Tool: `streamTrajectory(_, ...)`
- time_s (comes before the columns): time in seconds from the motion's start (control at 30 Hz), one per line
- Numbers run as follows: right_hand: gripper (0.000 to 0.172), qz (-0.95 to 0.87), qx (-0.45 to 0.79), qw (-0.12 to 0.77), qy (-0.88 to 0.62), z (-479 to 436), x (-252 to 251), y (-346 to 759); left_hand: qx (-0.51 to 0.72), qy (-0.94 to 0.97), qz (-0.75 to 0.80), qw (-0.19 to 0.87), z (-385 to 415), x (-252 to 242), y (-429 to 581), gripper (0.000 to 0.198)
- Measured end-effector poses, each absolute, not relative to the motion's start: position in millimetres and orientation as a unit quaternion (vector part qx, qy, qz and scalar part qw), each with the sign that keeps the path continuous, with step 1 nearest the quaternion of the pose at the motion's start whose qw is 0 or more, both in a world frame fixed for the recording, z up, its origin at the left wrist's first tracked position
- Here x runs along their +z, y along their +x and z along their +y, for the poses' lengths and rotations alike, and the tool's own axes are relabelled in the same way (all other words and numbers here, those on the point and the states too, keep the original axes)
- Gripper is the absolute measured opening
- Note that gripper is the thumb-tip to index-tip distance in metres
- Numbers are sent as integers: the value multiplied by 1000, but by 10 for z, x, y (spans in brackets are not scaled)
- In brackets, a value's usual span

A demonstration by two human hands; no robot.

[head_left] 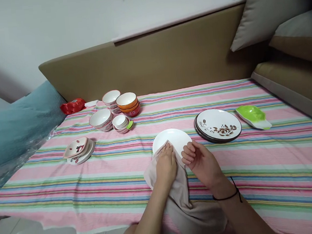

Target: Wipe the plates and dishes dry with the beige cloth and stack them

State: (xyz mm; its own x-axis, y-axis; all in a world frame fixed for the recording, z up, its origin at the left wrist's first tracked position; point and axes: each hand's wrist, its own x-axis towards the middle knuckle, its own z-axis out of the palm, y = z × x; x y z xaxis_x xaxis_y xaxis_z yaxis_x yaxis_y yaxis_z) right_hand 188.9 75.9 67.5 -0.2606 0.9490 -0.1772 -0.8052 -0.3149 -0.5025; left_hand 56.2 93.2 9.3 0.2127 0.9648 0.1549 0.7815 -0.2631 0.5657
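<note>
A plain white round plate (171, 134) lies on the striped cloth in front of me. My left hand (166, 165) presses a beige cloth (178, 189) onto the left front part of the plate, its fingers close together over the fabric. The cloth trails down from the plate toward my lap. At the plate's right rim is my right hand (200, 162), its fingers curled inward and overlapping the edge in view. I see nothing between those fingers. A dark cord bracelet circles the right wrist.
Brown-flowered plates (219, 124) are stacked to the right, beside a green leaf-shaped dish (251, 115). Left of centre stand white bowls (101, 119), orange bowls (127, 100) and small white dishes (120, 121). Further left, a squarish dish (76, 147) tops several plates. A sofa backrest (167, 61) runs behind.
</note>
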Motion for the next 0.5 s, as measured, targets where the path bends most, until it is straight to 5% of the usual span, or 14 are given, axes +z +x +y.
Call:
streamTrajectory(0.27, 26, -52, 799, 588, -114, 836, 626, 1906, 206, 785, 571, 126, 929, 110, 576, 40)
streamTrajectory(0.43, 13, -63, 774, 603, -181, 882, 604, 1870, 192, 795, 567, 98, 929, 100, 580, 40)
streamTrajectory(0.5, 19, -89, 751, 610, -235, 883, 616, 1847, 185, 804, 559, 78, 931, 86, 567, 40)
